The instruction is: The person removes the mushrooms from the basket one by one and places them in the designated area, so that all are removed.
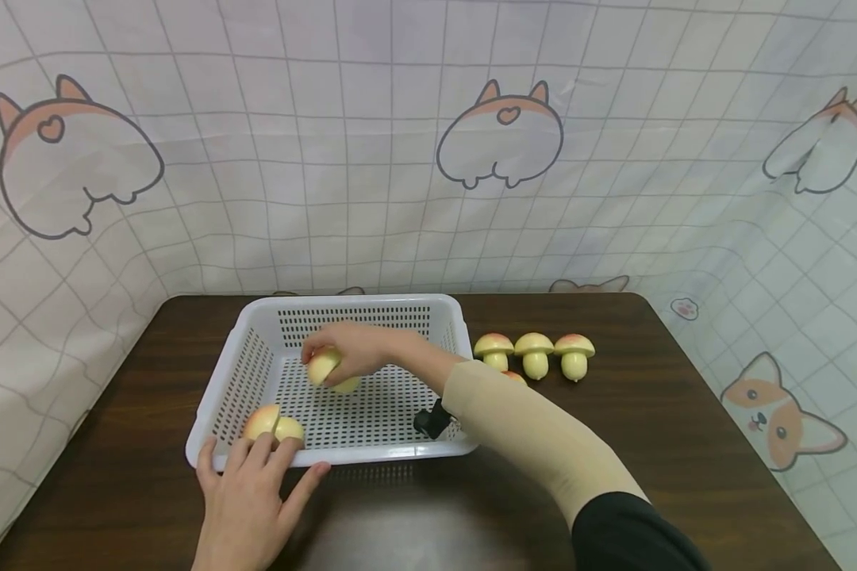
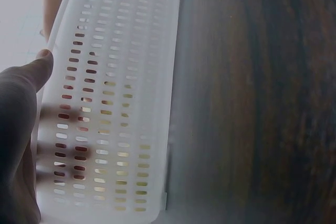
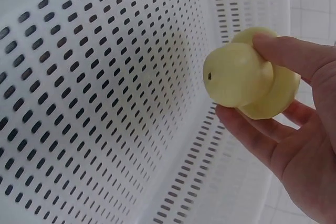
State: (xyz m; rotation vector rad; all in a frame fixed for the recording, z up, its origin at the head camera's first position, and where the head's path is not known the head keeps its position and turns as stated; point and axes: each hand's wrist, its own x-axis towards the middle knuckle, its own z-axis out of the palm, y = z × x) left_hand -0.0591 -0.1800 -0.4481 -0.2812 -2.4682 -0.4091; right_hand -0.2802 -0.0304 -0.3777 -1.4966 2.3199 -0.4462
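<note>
My right hand (image 1: pixel 360 349) is inside the white plastic basket (image 1: pixel 428 454) and grips a toy mushroom (image 1: pixel 324 366) with a pale yellow cap and stem. In the right wrist view, thumb and fingers lie on either side of that mushroom's cap, its rounded stem pointing away from the palm. At the basket's near left corner my left hand (image 1: pixel 253 492) holds the rim, fingers over the edge and thumb (image 2: pixel 42 66) along it. Another toy mushroom (image 1: pixel 263 420), its cap tinged red, lies in that corner just beyond the left fingers.
Right of the basket, several toy mushrooms (image 1: pixel 534 354) stand in a row on the dark wooden table (image 1: pixel 657 444); one is partly hidden by the right forearm. A black device (image 1: pixel 432 420) sits at the right wrist. Behind the table hangs a checked cloth (image 1: pixel 371 222) with cartoon dogs.
</note>
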